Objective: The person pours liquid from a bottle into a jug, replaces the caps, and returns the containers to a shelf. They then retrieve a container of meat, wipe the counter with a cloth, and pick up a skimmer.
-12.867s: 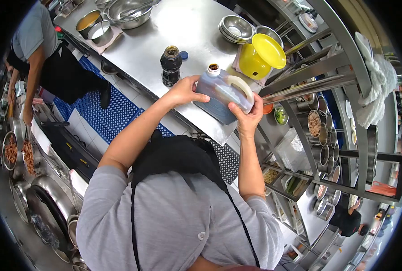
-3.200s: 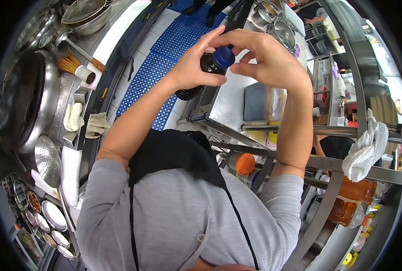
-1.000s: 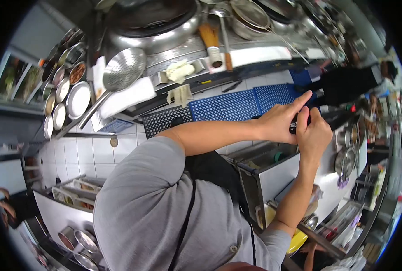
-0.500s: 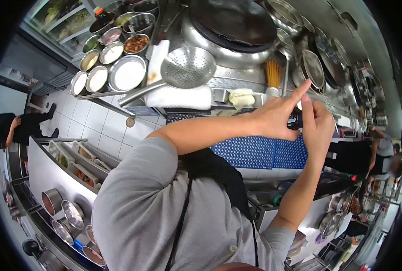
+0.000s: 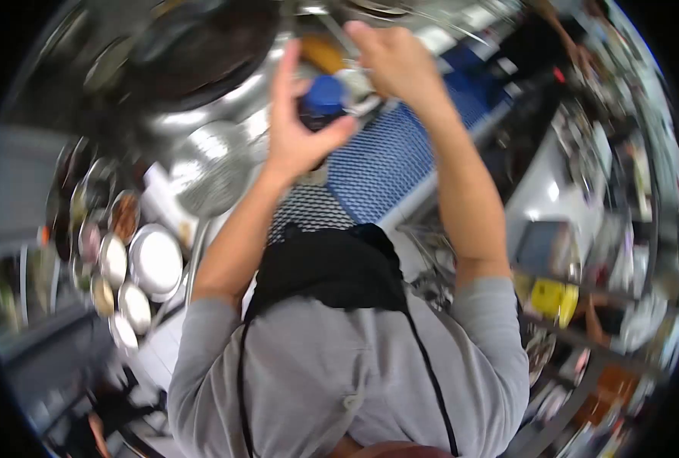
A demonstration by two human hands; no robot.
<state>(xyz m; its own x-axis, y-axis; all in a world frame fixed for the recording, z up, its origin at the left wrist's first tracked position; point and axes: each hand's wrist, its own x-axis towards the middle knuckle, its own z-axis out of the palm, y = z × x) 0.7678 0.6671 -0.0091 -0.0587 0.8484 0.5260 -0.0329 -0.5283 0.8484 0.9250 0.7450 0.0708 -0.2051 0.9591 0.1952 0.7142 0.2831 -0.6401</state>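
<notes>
A restaurant kitchen: big wok (image 5: 202,46), steel condiment bowls (image 5: 126,267), perforated skimmer (image 5: 210,164).

Blue floor mat (image 5: 389,156), steel counters (image 5: 542,191), wok station (image 5: 202,53)

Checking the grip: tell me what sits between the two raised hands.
In the blurred head view, a dark bottle with a blue cap sits between them: the left hand grips it, and the right hand is just beside the cap, contact unclear.

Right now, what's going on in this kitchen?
A person in a grey shirt and black apron holds a dark bottle with a blue cap up in front of them. The left hand has its grip around the bottle; the right hand is raised just beside the cap. Below lie a blue floor mat and round metal bowls. The picture is motion-blurred.
</notes>
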